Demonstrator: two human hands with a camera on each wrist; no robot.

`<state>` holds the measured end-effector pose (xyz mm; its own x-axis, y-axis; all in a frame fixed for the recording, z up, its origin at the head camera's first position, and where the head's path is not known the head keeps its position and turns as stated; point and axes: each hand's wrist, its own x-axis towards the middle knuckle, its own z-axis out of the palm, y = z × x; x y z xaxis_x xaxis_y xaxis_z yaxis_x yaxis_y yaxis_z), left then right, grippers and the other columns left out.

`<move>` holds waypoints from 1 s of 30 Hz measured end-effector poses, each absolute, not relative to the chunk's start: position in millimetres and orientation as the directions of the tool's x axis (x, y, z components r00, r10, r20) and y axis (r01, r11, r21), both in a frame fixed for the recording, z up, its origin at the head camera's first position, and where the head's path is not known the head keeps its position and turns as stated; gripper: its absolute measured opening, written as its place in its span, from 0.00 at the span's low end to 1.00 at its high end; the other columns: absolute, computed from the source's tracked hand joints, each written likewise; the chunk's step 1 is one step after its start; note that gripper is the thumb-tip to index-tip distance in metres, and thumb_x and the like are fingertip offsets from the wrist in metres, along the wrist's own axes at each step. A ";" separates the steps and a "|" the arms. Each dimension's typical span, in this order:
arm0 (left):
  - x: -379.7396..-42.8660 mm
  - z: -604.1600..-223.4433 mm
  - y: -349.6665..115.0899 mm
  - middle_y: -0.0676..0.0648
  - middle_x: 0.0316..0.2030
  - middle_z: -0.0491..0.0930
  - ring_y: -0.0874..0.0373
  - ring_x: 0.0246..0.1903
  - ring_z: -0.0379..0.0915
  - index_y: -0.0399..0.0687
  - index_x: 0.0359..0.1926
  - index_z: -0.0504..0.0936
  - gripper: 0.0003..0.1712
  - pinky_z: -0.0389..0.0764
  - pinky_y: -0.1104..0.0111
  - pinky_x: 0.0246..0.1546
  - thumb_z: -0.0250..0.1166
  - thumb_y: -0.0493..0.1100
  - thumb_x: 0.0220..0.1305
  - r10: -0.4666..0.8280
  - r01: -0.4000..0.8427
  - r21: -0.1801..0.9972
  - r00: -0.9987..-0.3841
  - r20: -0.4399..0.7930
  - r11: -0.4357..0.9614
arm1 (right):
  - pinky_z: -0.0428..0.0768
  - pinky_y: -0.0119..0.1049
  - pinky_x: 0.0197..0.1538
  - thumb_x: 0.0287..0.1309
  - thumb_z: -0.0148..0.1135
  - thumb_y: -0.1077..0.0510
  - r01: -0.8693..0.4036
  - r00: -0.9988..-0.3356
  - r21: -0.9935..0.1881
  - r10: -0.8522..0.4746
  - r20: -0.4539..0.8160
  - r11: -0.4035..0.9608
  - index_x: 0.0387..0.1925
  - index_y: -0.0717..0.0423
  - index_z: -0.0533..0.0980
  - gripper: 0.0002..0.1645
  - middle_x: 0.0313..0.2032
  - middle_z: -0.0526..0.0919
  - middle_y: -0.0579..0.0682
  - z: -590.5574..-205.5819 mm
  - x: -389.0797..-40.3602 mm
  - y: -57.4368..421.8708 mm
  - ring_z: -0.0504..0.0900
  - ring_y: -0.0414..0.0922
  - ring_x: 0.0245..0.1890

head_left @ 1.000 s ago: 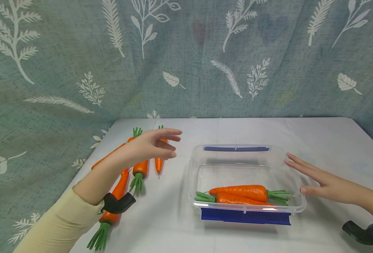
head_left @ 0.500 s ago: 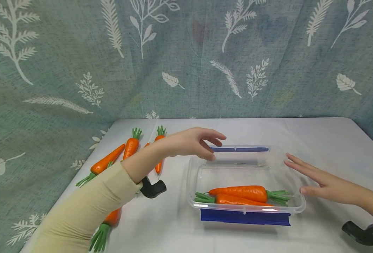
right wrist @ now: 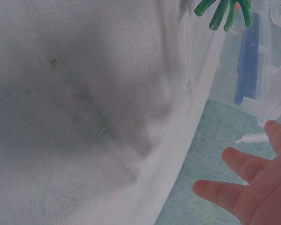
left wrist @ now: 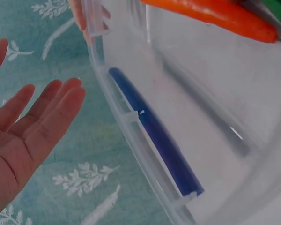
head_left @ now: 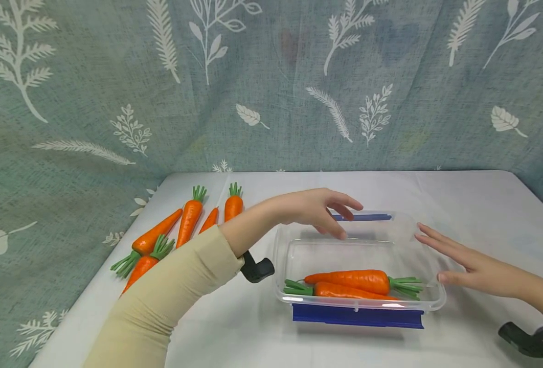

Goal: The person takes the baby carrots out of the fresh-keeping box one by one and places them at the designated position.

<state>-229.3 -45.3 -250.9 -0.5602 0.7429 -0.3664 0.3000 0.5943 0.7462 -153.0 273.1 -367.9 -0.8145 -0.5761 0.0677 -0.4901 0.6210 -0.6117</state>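
My left hand point(head_left: 315, 209) hovers over the far left part of a clear plastic box point(head_left: 278, 266), fingers relaxed and holding nothing. In the left wrist view that hand point(left wrist: 33, 126) shows spread fingers beside the box's rim and its blue clip point(left wrist: 154, 136). Inside the box, along its near side, lie two carrots with green tops: one carrot point(head_left: 349, 278) points left, and the nearer carrot point(head_left: 345, 290) points right. My right hand point(head_left: 478, 266) is at the box's right side with straight, spread fingers, its fingertips right at the rim.
Several more carrots lie on the white tablecloth point(head_left: 234, 327) at the left, among them an upright-lying carrot point(head_left: 189, 220) and another carrot point(head_left: 156, 235); my left sleeve point(head_left: 175, 301) covers part of them. A leaf-patterned curtain point(head_left: 271, 102) hangs behind the table.
My left hand has moved right, from above the loose carrots to over the box, with nothing in it. More of the carrots at the left now show. The right hand and box have stayed put.
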 end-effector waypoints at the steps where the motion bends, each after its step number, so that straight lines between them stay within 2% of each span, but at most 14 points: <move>1: -230.0 -251.2 -42.0 0.51 0.56 0.72 0.63 0.45 0.74 0.56 0.63 0.66 0.35 0.77 0.70 0.42 0.66 0.39 0.55 0.746 0.300 0.746 -0.551 -0.373 0.595 | 0.57 0.76 0.43 0.54 0.60 0.60 -0.490 -0.815 -0.611 -0.575 0.068 0.622 0.70 0.45 0.49 0.45 0.72 0.38 0.41 -368.4 -153.2 273.4 0.36 0.11 0.58; 10: -236.0 -270.0 -10.7 0.53 0.54 0.73 0.66 0.43 0.74 0.57 0.63 0.66 0.35 0.76 0.66 0.47 0.67 0.40 0.54 0.777 0.304 0.745 -0.455 -0.434 0.594 | 0.57 0.76 0.41 0.54 0.59 0.60 -0.504 -0.811 -0.594 -0.580 0.075 0.627 0.70 0.44 0.49 0.46 0.70 0.37 0.30 -374.1 -154.7 275.4 0.37 0.11 0.58; 15: -234.7 -283.3 2.6 0.54 0.52 0.74 0.67 0.44 0.72 0.56 0.62 0.68 0.34 0.78 0.66 0.42 0.67 0.41 0.54 0.779 0.311 0.729 -0.407 -0.477 0.609 | 0.57 0.76 0.41 0.54 0.60 0.60 -0.491 -0.817 -0.608 -0.573 0.072 0.624 0.70 0.46 0.50 0.45 0.70 0.38 0.30 -372.0 -153.9 274.5 0.37 0.10 0.58; 23: -234.8 -297.4 16.1 0.51 0.55 0.73 0.66 0.44 0.71 0.56 0.61 0.69 0.33 0.78 0.65 0.43 0.67 0.40 0.53 0.756 0.312 0.695 -0.375 -0.537 0.648 | 0.58 0.76 0.41 0.53 0.60 0.60 -0.491 -0.819 -0.602 -0.570 0.072 0.629 0.70 0.45 0.50 0.45 0.69 0.37 0.27 -375.3 -155.2 276.2 0.37 0.12 0.59; 30: -240.0 -310.5 23.3 0.52 0.55 0.73 0.65 0.44 0.72 0.55 0.62 0.68 0.33 0.77 0.65 0.45 0.67 0.40 0.53 0.730 0.334 0.649 -0.288 -0.620 0.684 | 0.58 0.76 0.41 0.54 0.60 0.59 -0.481 -0.825 -0.599 -0.562 0.061 0.640 0.70 0.44 0.49 0.46 0.67 0.35 0.23 -380.2 -157.9 278.6 0.37 0.11 0.58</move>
<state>-240.0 23.3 -310.5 -0.2883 0.7296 -0.6201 0.3340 0.6836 0.6490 -157.9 278.6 -380.2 -0.8250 -0.5617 0.0612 -0.4805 0.6405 -0.5990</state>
